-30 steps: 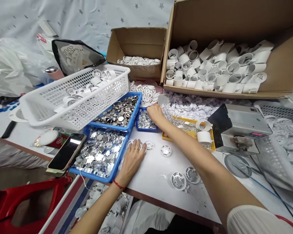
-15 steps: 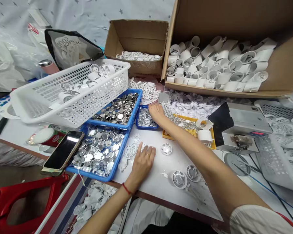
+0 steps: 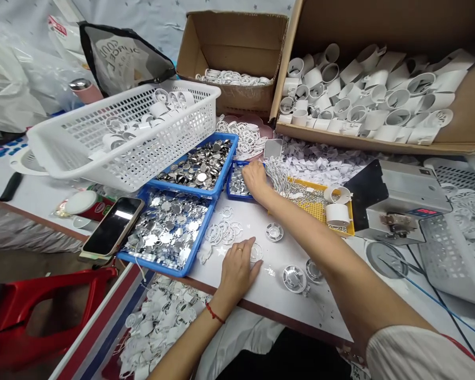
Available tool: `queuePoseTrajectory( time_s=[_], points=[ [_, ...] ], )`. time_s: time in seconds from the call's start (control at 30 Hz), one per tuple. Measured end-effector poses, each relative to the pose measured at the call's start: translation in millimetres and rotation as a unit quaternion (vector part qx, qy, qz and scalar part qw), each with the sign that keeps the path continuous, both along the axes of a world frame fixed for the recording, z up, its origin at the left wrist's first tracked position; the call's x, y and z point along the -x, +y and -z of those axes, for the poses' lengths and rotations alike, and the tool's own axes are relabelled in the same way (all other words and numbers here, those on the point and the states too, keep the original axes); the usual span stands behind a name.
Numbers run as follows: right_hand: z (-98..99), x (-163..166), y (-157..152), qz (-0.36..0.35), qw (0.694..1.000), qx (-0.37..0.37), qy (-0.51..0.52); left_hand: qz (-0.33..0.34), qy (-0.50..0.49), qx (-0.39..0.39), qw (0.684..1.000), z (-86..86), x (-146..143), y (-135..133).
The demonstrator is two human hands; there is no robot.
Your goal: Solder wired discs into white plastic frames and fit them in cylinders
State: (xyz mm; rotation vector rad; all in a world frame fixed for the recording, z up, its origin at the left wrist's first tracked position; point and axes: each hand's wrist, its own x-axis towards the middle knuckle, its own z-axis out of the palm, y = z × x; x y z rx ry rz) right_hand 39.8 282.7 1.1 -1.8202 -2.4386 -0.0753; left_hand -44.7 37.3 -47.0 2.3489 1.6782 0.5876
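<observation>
The left hand lies open, palm down, on the white table, fingertips on a small plastic ring. The right hand rests curled at a small blue tray of silver metal discs, its grip hidden, just beside a yellow tray.

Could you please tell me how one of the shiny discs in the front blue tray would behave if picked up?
Each shiny metal disc looks thin and flat, so probably light and stiff. Its smooth face may slip, and, being round, it could roll on edge.
</observation>
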Motion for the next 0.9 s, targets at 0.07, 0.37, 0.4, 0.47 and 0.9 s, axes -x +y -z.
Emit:
queuePoseTrajectory(
  time_s=[0.07, 0.37, 0.4, 0.47, 0.9],
  points=[
    [-0.5, 1.1, 3.4, 0.010, 1.000, 0.009, 0.003, -0.012, 0.009, 0.015, 1.000, 0.0, -1.7, -1.6],
    [-15.8, -27.6, 8.7, -0.007, 0.998, 0.042, 0.037, -0.089, 0.076, 0.139, 0.983, -16.0, -9.0, -2.9],
    [-17.2, -31.9, 6.1, -0.023, 0.998, 0.044, 0.044, -0.071, 0.067, 0.143, 0.985, -17.5, -7.9, -2.6],
    [-18.0, -37.4, -0.6, -0.065, 0.995, 0.049, 0.056, -0.030, 0.052, 0.159, 0.985, -19.2, -6.0, -1.8],
    [-29.7, -49.9, -108.1, -0.089, 0.961, 0.214, 0.154, -0.089, 0.016, 0.187, 0.978, -14.6, -2.8, 1.1]
  ],
)
